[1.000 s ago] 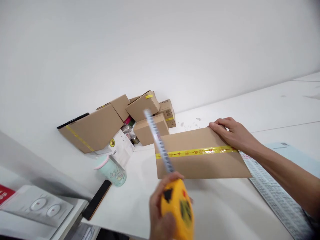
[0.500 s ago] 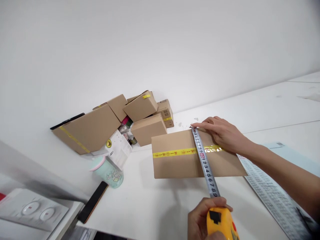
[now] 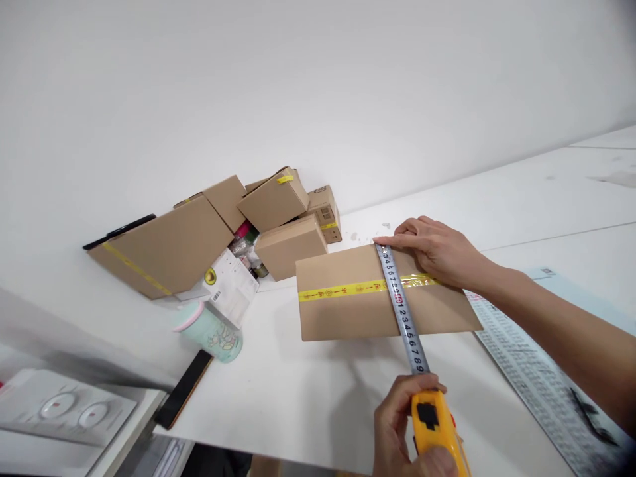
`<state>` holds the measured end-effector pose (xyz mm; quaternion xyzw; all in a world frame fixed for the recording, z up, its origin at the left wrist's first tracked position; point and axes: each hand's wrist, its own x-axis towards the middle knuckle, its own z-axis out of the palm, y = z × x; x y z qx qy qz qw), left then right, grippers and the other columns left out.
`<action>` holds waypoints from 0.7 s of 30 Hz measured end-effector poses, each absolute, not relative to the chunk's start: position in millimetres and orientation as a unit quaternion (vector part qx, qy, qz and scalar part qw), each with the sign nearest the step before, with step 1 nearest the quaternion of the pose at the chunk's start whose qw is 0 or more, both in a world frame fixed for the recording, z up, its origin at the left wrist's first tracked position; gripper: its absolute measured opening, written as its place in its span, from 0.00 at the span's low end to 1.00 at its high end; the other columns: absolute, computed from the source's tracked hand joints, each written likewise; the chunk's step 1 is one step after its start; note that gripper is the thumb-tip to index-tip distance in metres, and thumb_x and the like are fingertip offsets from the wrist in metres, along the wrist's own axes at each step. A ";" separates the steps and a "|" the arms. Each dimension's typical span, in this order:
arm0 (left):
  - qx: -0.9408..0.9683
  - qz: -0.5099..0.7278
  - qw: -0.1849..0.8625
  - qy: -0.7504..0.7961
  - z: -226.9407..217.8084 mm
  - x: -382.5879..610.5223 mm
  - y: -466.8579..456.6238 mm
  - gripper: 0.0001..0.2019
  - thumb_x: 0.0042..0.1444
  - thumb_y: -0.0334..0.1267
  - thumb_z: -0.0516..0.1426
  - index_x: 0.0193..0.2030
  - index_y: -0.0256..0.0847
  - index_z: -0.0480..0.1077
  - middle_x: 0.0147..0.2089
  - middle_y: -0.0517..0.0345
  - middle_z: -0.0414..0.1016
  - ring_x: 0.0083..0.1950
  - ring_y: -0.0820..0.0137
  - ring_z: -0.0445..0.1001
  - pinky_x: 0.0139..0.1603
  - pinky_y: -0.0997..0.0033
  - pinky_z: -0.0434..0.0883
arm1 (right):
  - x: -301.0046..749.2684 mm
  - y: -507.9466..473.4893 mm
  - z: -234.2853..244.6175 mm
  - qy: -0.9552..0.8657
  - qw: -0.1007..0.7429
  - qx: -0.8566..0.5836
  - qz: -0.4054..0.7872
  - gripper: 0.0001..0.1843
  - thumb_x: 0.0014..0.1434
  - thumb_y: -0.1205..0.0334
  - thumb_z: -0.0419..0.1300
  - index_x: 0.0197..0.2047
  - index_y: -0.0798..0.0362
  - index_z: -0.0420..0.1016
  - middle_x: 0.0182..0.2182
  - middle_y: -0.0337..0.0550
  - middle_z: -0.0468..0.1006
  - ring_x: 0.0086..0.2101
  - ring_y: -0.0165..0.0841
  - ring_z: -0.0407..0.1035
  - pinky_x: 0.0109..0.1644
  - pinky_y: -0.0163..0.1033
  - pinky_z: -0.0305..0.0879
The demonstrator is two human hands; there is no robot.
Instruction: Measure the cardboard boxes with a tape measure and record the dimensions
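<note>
A cardboard box with yellow printed tape along its top lies in front of me. A steel tape blade runs across its top, from the far edge past the near edge. My left hand is closed round the yellow tape measure case, in front of the box's near side. My right hand rests on the box's far right part. Its index finger presses the blade's end at the far edge, and the other fingers are curled, partly hidden.
More cardboard boxes are stacked against the wall at the left. A mint-green cup, a white paper packet and a black bar lie nearer. A printed sheet with a dark pen-like item is under my right forearm.
The whole view has shifted slightly, so the box and both hands appear a little higher and further left. The blade still lies across the box, with both hands keeping their holds.
</note>
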<state>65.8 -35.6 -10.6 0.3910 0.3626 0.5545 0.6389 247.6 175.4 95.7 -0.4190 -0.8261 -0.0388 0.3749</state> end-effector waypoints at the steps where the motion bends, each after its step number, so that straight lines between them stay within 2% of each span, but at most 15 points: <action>1: 0.392 0.551 0.640 0.365 -9.3 65.7 -35.5 0.36 0.38 0.58 0.72 0.54 0.43 0.78 0.54 0.46 0.71 0.41 0.62 0.72 0.44 0.58 0.77 | 247.5 175.5 95.7 -0.826 0.374 -0.420 -0.038 0.29 0.65 0.68 0.48 0.57 0.34 0.82 0.45 0.45 0.80 0.42 0.42 0.70 0.44 0.47 0.66; 8: 0.411 0.553 0.629 0.360 -20.6 64.6 -34.4 0.39 0.41 0.64 0.70 0.56 0.43 0.78 0.55 0.45 0.70 0.42 0.61 0.72 0.44 0.59 0.75 | 247.2 173.9 95.4 -0.822 0.383 -0.420 -0.041 0.29 0.65 0.69 0.49 0.57 0.34 0.83 0.44 0.45 0.80 0.42 0.42 0.70 0.43 0.47 0.66; 13: 0.452 0.539 0.627 0.333 -29.7 61.6 -30.7 0.40 0.41 0.64 0.71 0.58 0.43 0.76 0.54 0.46 0.71 0.41 0.62 0.73 0.43 0.62 0.75 | 247.0 173.6 93.9 -0.825 0.390 -0.404 -0.066 0.30 0.64 0.72 0.49 0.57 0.37 0.83 0.44 0.45 0.80 0.41 0.41 0.70 0.42 0.45 0.66; 16: 0.455 0.532 0.617 0.359 -23.7 62.3 -32.6 0.43 0.40 0.68 0.69 0.58 0.42 0.76 0.53 0.46 0.73 0.41 0.62 0.74 0.44 0.61 0.75 | 246.6 173.0 94.2 -0.825 0.394 -0.399 -0.072 0.30 0.64 0.73 0.49 0.56 0.38 0.83 0.43 0.45 0.80 0.41 0.40 0.71 0.42 0.45 0.66; 19: 0.462 0.548 0.589 0.374 -14.7 62.9 -40.8 0.42 0.39 0.69 0.69 0.57 0.42 0.77 0.54 0.45 0.73 0.42 0.61 0.75 0.44 0.62 0.77 | 246.7 168.6 95.8 -0.812 0.408 -0.414 -0.048 0.27 0.69 0.69 0.47 0.60 0.41 0.80 0.42 0.46 0.81 0.41 0.42 0.71 0.43 0.46 0.68; 21: 0.439 0.557 0.584 0.396 -8.7 61.5 -49.2 0.36 0.45 0.66 0.68 0.54 0.43 0.79 0.53 0.46 0.75 0.42 0.59 0.77 0.43 0.62 0.77 | 246.2 160.9 95.4 -0.798 0.429 -0.423 -0.028 0.23 0.72 0.61 0.48 0.61 0.46 0.78 0.42 0.48 0.81 0.42 0.43 0.72 0.45 0.49 0.69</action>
